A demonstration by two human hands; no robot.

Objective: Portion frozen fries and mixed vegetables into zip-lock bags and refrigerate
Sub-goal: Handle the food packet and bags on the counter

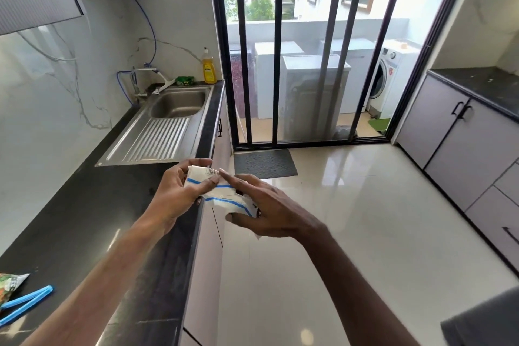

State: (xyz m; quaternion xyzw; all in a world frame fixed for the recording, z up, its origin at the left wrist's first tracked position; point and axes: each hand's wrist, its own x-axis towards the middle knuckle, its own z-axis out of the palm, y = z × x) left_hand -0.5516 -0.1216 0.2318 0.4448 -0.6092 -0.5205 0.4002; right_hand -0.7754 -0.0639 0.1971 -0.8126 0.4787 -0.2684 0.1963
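A folded bundle of clear zip-lock bags [222,195] with blue seal strips and a barcode label is held in the air over the counter's front edge. My left hand [179,191] grips its left end, thumb on top. My right hand [269,208] holds the right end, thumb beneath and forefinger stretched along the top. At the lower left edge, a printed frozen-food packet [11,284] lies on the black counter [92,219], only its corner in view. No fries are in sight.
A blue bag clip [25,303] lies by the packet. A steel sink [171,118] with drainboard sits farther along the counter, with a yellow soap bottle [208,67] behind it. Sliding glass doors [303,64] face a balcony with washing machines. Cabinets [460,143] line the right wall.
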